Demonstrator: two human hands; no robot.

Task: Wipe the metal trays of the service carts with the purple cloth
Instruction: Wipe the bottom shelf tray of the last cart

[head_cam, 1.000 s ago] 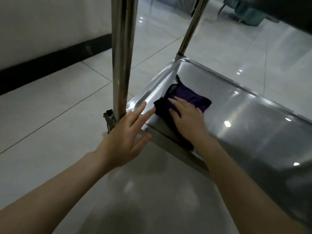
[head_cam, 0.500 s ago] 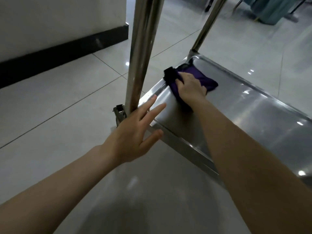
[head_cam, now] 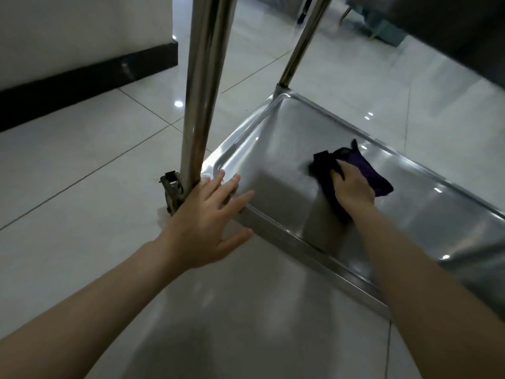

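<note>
While I watch through the head camera, the right hand [head_cam: 354, 187] lies palm down on the purple cloth [head_cam: 375, 175], its fingers laid across the fabric and pressing it onto the floor of the metal tray [head_cam: 273, 149]. The cloth sits bunched at about 3 o'clock from the middle of my view, inside the tray and closer to its far rim than to the near one. Dark folds stick out past the fingertips towards 10 o'clock and under the wrist towards 6 o'clock.

The left hand [head_cam: 202, 214] is at about 8 o'clock, well apart from the right. Its fingers are spread and straight, with the tips resting on the tray's near corner rim and the thumb below the edge; it grips nothing.

Just beside that hand, at its 11 o'clock, the near cart post [head_cam: 202, 91] rises out of the top of the view, and a caster bracket [head_cam: 170, 187] shows at its foot. The far post [head_cam: 297, 47] climbs from the tray's far corner towards 1 o'clock. A black skirting board [head_cam: 82, 77] runs along the wall at 10 o'clock, above pale glossy floor tiles [head_cam: 82, 173].
</note>
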